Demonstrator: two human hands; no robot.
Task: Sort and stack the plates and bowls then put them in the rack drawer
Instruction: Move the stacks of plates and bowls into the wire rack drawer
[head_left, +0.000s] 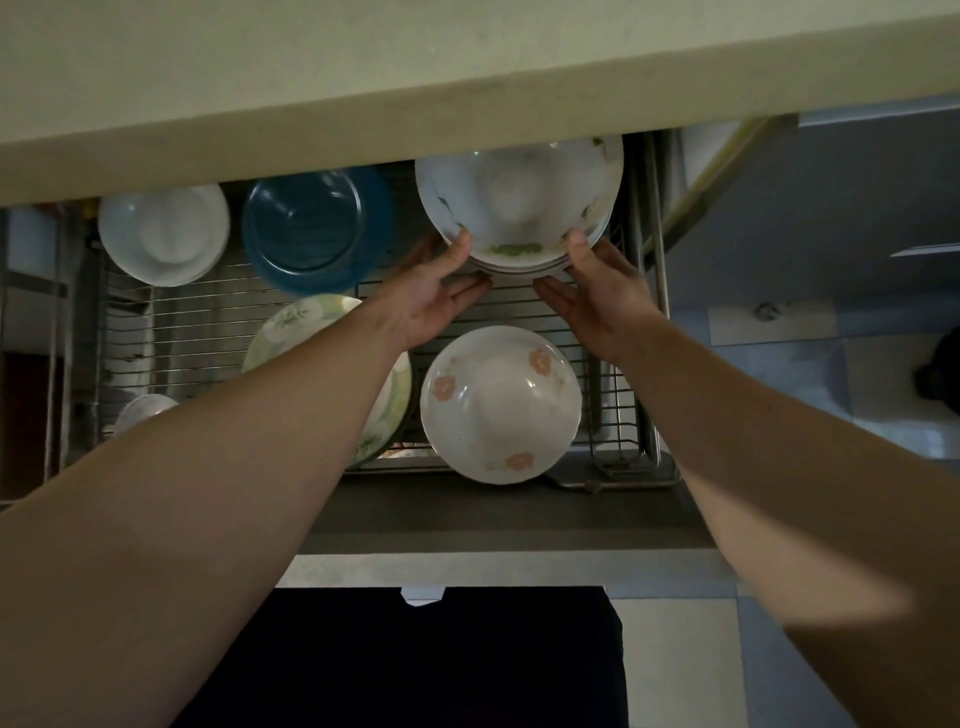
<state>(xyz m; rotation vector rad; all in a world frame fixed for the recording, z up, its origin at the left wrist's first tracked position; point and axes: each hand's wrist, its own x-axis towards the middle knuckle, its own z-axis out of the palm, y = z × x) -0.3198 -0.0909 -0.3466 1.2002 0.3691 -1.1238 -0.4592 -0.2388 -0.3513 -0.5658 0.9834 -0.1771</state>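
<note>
— From the head camera, what are we counting in the rack drawer (631, 415)?

— We are seeing six lots of dishes: the stack of green-leaf plates (519, 202) at the back right, a blue bowl (317, 228) beside it, a white bowl (163, 234) at the back left, a green floral plate (306, 317) under our left forearm, a pink-flower bowl (501, 405) at the front, and a small pale dish (143, 410) at the front left.

— And our hands?

— Both are gripping the stack's near rim. Our left hand (436, 296) is pressing its thumb on top with fingers curling beneath; our right hand (597, 296) is doing the same on the other side.

— How much room are we getting?

— The stack is sitting near the drawer's right rail, its far edge running under the countertop (467, 88). Bare wire is showing between it and the pink-flower bowl.

— Anything hard to make out?

— We cannot count the plates in the stack, and the small dish is partly hiding behind our arm.
</note>
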